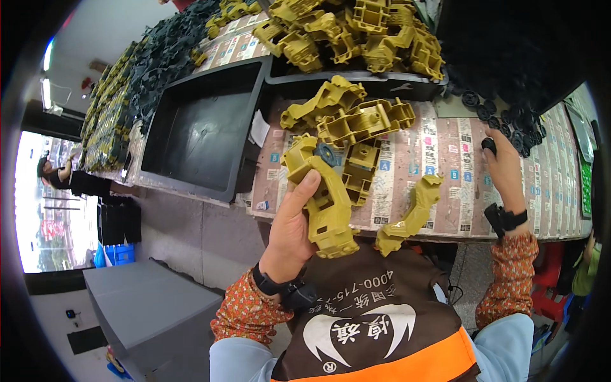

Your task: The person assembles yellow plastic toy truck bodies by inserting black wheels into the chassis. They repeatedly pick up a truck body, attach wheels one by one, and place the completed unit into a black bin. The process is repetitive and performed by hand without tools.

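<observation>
Gripping olive housing (pixel 321 197) (left hand (pixel 289 232)), table edge (pixel 420 230) below

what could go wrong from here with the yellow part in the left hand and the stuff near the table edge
1. The left hand alone holds the yellow plastic housing over the gap before the table; a slip may drop it to the floor.
2. A loose yellow part lies at the table edge and might get knocked off.
3. The right hand pinches a small black wheel far from the housing, so it could fumble it.
</observation>
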The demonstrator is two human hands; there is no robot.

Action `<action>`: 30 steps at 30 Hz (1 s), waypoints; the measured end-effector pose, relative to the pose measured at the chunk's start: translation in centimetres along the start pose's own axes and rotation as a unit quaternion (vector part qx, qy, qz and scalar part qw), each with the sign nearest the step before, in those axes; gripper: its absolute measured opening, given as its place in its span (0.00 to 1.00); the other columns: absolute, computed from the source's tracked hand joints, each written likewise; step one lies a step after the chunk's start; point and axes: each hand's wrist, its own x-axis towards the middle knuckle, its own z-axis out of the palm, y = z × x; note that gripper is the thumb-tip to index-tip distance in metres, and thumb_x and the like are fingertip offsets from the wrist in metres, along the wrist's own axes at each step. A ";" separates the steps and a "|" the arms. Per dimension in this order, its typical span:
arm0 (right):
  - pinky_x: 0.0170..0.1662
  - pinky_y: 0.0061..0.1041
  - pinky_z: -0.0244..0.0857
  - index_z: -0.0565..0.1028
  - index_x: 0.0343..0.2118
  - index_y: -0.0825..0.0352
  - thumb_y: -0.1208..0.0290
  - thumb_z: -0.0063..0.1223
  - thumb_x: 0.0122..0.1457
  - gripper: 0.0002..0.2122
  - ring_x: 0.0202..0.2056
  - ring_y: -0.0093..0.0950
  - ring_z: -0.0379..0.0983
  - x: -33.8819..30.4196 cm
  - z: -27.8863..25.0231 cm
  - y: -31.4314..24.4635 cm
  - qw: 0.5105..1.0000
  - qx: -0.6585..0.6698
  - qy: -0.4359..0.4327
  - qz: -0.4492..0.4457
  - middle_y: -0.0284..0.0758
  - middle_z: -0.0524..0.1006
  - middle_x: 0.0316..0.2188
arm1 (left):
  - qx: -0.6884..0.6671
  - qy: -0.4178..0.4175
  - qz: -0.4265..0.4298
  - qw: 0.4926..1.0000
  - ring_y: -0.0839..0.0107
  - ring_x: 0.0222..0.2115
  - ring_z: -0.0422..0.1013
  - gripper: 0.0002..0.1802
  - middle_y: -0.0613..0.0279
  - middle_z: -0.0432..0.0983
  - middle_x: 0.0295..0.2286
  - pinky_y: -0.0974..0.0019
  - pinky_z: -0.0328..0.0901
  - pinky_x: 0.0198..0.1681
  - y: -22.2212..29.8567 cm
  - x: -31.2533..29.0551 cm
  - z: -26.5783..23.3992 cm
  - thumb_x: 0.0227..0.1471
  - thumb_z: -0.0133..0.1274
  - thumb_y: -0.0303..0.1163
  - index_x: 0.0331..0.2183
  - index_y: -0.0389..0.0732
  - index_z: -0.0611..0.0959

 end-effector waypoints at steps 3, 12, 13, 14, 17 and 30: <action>0.35 0.21 0.71 0.76 0.48 0.69 0.79 0.56 0.61 0.12 0.36 0.21 0.77 -0.4 -2.2 -6.4 0.948 0.246 -0.085 0.183 0.35 0.80 0.37 | -0.004 0.012 0.039 0.999 0.70 0.41 0.78 0.20 0.62 0.78 0.42 0.63 0.77 0.42 -0.1 0.3 -0.2 0.64 0.56 0.36 0.54 0.43 0.73; 0.36 0.23 0.73 0.75 0.50 0.70 0.80 0.58 0.61 0.14 0.32 0.22 0.79 -4.7 2.2 -22.7 0.861 0.471 -0.171 0.089 0.38 0.82 0.33 | 0.090 -0.029 0.179 0.979 0.73 0.40 0.77 0.19 0.63 0.76 0.41 0.66 0.77 0.40 -0.4 0.0 1.8 0.63 0.58 0.34 0.52 0.43 0.71; 0.36 0.24 0.73 0.75 0.51 0.70 0.80 0.58 0.61 0.15 0.32 0.23 0.80 -4.8 2.6 -23.1 0.863 0.471 -0.169 0.074 0.40 0.82 0.33 | 0.105 -0.013 0.204 0.973 0.73 0.39 0.77 0.18 0.63 0.76 0.41 0.66 0.77 0.41 -0.6 0.0 1.8 0.64 0.57 0.35 0.52 0.43 0.72; 0.36 0.24 0.73 0.75 0.51 0.70 0.80 0.58 0.61 0.15 0.32 0.24 0.81 -5.1 2.8 -23.4 0.862 0.470 -0.176 0.074 0.40 0.82 0.33 | 0.119 0.004 0.228 0.966 0.74 0.39 0.78 0.18 0.64 0.77 0.41 0.67 0.76 0.41 -0.8 -0.1 1.8 0.64 0.57 0.35 0.52 0.42 0.73; 0.36 0.25 0.74 0.75 0.53 0.70 0.80 0.58 0.61 0.17 0.33 0.26 0.82 -6.0 2.8 -24.1 0.859 0.468 -0.192 0.079 0.42 0.83 0.35 | 0.106 0.013 0.271 0.957 0.74 0.39 0.77 0.20 0.63 0.76 0.42 0.67 0.77 0.41 -1.1 -0.2 1.3 0.63 0.58 0.33 0.53 0.43 0.71; 0.40 0.22 0.75 0.73 0.56 0.73 0.83 0.51 0.63 0.17 0.36 0.21 0.81 -6.7 2.2 -24.5 0.808 0.540 -0.198 0.126 0.39 0.83 0.36 | 0.148 0.021 0.327 0.933 0.73 0.49 0.70 0.40 0.64 0.69 0.50 0.66 0.67 0.54 -1.2 -0.7 0.8 0.59 0.62 0.24 0.64 0.45 0.57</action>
